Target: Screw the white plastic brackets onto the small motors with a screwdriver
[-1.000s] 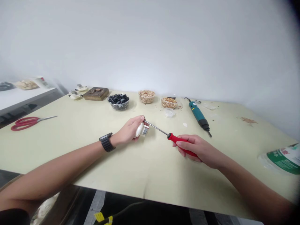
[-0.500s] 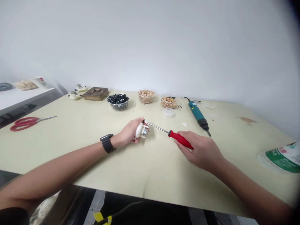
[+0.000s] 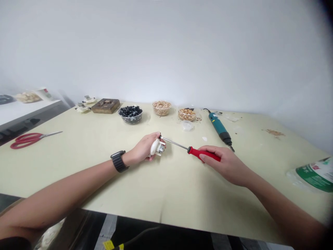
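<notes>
Gripping the white part (image 3: 155, 147) in the left hand (image 3: 142, 148) above the bench (image 3: 125, 198), the person holds the red screwdriver (image 3: 205, 153) in the right hand (image 3: 229, 165), its tip against the part beside the left thumb. The hands are apart, each closed on its own thing. Should the tip slip under an uneven push, it could jab that thumb; a loose left grip could let the part twist.

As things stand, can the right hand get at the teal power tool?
Probably, but not free-handed: the right hand is gripping the red screwdriver. The teal power tool lies just beyond it, with only bare tabletop visible between.
</notes>
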A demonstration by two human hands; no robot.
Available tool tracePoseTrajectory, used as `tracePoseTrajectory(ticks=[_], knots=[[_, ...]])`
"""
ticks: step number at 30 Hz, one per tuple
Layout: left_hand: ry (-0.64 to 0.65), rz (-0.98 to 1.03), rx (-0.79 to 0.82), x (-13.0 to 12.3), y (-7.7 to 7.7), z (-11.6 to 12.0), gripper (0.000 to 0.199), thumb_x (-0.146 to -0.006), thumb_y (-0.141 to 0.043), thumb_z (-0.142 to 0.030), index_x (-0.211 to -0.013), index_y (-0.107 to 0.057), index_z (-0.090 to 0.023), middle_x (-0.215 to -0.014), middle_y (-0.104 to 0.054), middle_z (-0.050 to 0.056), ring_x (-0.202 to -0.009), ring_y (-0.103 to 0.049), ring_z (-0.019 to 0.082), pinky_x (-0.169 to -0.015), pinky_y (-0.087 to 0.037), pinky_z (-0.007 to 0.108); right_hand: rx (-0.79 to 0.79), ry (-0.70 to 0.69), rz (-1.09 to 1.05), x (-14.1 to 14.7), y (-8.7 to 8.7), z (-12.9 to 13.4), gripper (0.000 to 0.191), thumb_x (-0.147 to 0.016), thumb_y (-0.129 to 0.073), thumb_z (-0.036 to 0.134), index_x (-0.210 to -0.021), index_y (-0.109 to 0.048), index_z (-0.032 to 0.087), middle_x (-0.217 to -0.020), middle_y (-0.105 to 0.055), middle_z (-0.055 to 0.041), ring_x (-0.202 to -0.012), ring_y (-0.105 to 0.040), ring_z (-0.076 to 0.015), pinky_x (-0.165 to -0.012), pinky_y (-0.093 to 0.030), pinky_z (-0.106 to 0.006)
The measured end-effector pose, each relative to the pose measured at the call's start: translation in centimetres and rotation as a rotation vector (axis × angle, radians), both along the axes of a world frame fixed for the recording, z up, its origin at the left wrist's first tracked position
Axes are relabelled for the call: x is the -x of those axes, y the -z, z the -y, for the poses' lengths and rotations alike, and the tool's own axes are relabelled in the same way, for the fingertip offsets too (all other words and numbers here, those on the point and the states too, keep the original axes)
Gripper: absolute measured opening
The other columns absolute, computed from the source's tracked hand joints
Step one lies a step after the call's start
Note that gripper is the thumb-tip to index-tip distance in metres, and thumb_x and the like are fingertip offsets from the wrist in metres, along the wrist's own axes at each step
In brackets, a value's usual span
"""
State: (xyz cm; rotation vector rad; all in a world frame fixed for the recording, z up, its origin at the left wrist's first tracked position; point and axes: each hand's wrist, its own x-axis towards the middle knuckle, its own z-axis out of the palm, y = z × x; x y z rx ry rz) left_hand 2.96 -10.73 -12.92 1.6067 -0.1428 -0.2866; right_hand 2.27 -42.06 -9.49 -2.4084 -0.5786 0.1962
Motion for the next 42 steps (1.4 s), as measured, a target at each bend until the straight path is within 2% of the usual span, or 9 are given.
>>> tracePoseTrajectory(ticks=[2,5,9,14,19,26,30,37,42], knots=[[-0.008,0.01,0.001,0.0,0.0,0.0,0.058,-0.101,-0.045,-0.067,-0.1,-0.064,-0.013,-0.071,-0.062,0.003,-0.036,-0.048,0.01,-0.03,-0.028,0.018,-0.064,0.005,-0.113,-0.3,-0.4,0.3,0.043,-0.101,-0.057,0.063,-0.115,-0.074,0.025,-0.095,-0.071,-0.0034,-0.075,-0.062,-0.0151,-0.065,-0.047,-0.028],[-0.006,0.013,0.015,0.1,-0.1,0.1,0.056,-0.101,-0.046,-0.067,-0.099,-0.063,-0.013,-0.074,-0.064,0.004,-0.036,-0.048,0.009,-0.03,-0.027,0.018,-0.134,-0.008,-0.422,-0.6,-0.4,0.5,0.049,-0.098,-0.059,0.069,-0.119,-0.067,0.025,-0.07,-0.058,0.0025,-0.053,-0.048,-0.0103,-0.052,-0.04,-0.025],[-0.011,0.008,-0.013,0.3,-0.1,0.2,0.058,-0.101,-0.045,-0.068,-0.099,-0.064,-0.013,-0.071,-0.063,0.004,-0.035,-0.048,0.009,-0.03,-0.028,0.018,-0.221,-0.02,-0.618,-0.7,0.1,0.4,0.051,-0.098,-0.058,0.071,-0.108,-0.064,0.021,-0.08,-0.059,0.0011,-0.05,-0.031,-0.005,-0.045,-0.021,-0.022],[-0.028,0.002,-0.016,0.5,-0.2,0.6,0.056,-0.102,-0.044,-0.066,-0.098,-0.062,-0.014,-0.078,-0.066,0.005,-0.036,-0.05,0.009,-0.031,-0.03,0.018,-0.065,-0.046,-0.329,-0.6,0.0,0.1,0.051,-0.1,-0.056,0.066,-0.092,-0.069,0.017,-0.078,-0.058,-0.0016,-0.062,-0.044,-0.0089,-0.057,-0.037,-0.024],[-0.064,-0.033,-0.012,0.7,-0.4,0.9,0.051,-0.105,-0.041,-0.059,-0.1,-0.062,-0.013,-0.083,-0.068,0.006,-0.037,-0.049,0.008,-0.033,-0.032,0.019,0.04,-0.063,0.01,-0.2,0.3,0.0,0.043,-0.103,-0.054,0.058,-0.12,-0.074,0.023,-0.098,-0.074,-0.0046,-0.073,-0.061,-0.016,-0.063,-0.048,-0.028],[-0.07,-0.105,0.022,0.5,-0.1,1.0,0.049,-0.106,-0.038,-0.057,-0.101,-0.061,-0.014,-0.08,-0.068,0.005,-0.036,-0.048,0.008,-0.033,-0.029,0.019,0.086,-0.173,0.558,-0.3,2.1,0.3,0.032,-0.105,-0.054,0.041,-0.122,-0.074,0.022,-0.117,-0.078,-0.0056,-0.092,-0.075,-0.0204,-0.074,-0.057,-0.03],[-0.07,-0.116,0.031,0.3,0.3,0.7,0.05,-0.105,-0.04,-0.06,-0.1,-0.062,-0.015,-0.079,-0.068,0.004,-0.036,-0.049,0.009,-0.031,-0.025,0.018,0.182,-0.142,0.793,0.0,2.6,0.3,0.03,-0.102,-0.06,0.037,-0.123,-0.076,0.022,-0.113,-0.079,-0.0044,-0.089,-0.076,-0.0215,-0.071,-0.056,-0.032],[-0.048,-0.029,0.002,0.3,-0.1,0.8,0.051,-0.103,-0.041,-0.062,-0.101,-0.061,-0.015,-0.085,-0.069,0.006,-0.037,-0.051,0.008,-0.031,-0.029,0.019,0.049,0.015,0.574,-0.2,2.6,0.6,0.035,-0.097,-0.064,0.053,-0.118,-0.078,0.028,-0.117,-0.078,-0.0033,-0.102,-0.076,-0.0272,-0.082,-0.061,-0.038],[-0.047,-0.037,0.01,0.4,0.0,1.1,0.045,-0.104,-0.043,-0.056,-0.096,-0.059,-0.015,-0.081,-0.067,0.004,-0.039,-0.05,0.008,-0.033,-0.035,0.019,0.06,-0.01,0.312,-1.7,3.2,1.7,0.045,-0.097,-0.057,0.066,-0.096,-0.079,0.027,-0.09,-0.079,-0.0024,-0.073,-0.073,-0.0234,-0.056,-0.055,-0.032]])
